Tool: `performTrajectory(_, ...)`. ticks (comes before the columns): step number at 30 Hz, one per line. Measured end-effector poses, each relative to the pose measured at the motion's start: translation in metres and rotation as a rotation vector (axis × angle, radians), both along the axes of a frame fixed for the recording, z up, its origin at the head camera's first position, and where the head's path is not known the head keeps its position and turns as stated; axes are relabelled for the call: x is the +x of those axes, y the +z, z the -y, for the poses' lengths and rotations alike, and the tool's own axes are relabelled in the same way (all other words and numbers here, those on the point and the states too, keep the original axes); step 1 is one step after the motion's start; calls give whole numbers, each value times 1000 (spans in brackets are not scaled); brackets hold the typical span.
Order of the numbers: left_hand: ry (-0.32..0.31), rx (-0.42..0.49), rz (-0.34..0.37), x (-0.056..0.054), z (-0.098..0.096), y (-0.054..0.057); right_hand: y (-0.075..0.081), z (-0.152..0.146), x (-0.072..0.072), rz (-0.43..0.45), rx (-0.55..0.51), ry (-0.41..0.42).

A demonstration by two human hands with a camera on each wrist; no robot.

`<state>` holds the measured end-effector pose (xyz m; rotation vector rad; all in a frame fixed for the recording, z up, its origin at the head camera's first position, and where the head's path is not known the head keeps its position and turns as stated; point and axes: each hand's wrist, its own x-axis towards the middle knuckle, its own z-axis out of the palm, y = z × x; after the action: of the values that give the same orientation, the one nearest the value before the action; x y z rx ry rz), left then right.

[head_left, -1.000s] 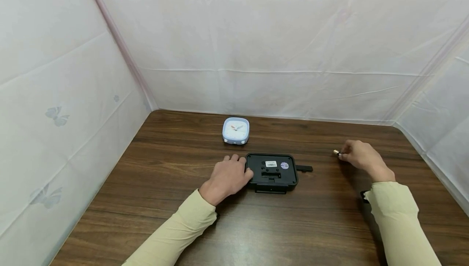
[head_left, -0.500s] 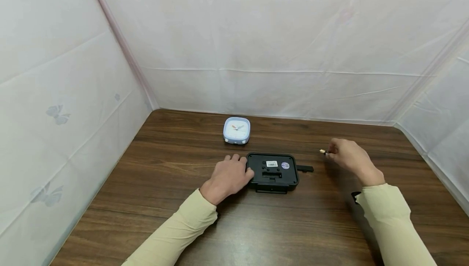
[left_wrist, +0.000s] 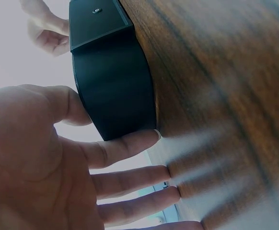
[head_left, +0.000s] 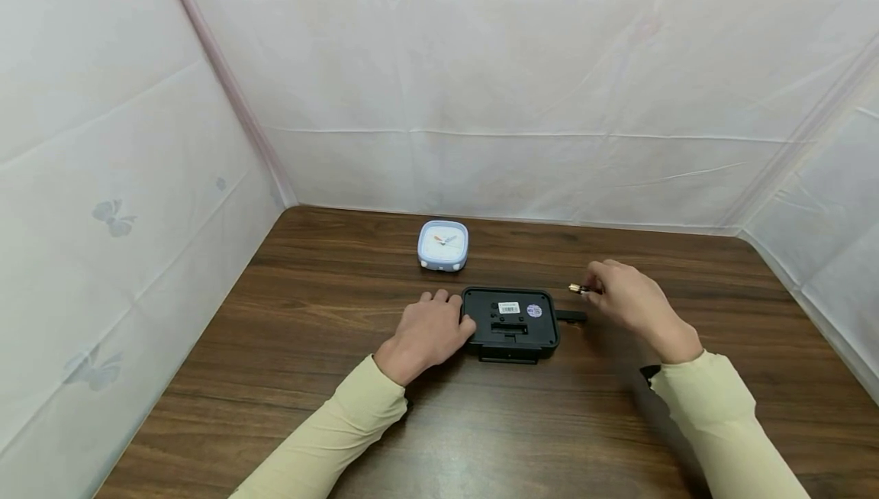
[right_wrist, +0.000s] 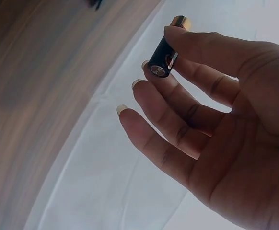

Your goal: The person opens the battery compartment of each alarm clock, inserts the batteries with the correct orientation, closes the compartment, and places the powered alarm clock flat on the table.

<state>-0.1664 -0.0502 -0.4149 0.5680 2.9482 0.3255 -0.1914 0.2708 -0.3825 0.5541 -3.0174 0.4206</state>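
The left hand (head_left: 426, 329) spreads its fingers on the table (head_left: 330, 285), thumb and forefinger against the black case's (head_left: 510, 317) left end. A strip (head_left: 571, 316) lies at its right. Beyond — the right hand's grip (head_left: 635, 299) pinches the battery (head_left: 577, 288), right of the case. Farther back sits a clock (head_left: 442, 246).

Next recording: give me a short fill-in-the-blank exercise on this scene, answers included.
1. The right hand pinches a gold-ended ____.
2. The left hand touches the ____ device, whose barcode label faces up.
3. The clock has a light ____ frame.
4. In the head view, the barcode label lies to the ____ of the round sticker.

Missing words: battery; black; blue; left.
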Motion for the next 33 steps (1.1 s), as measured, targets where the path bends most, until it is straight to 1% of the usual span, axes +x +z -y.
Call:
performTrajectory(10,4,-7,8,0,0,1,1,26,13,-85,9,78)
performTrajectory(20,1,-4,9,0,1,1,-2,41,22,-118,-10,113)
performTrajectory(33,0,0,12,0,1,1,-5,62,36,-160,-21,214)
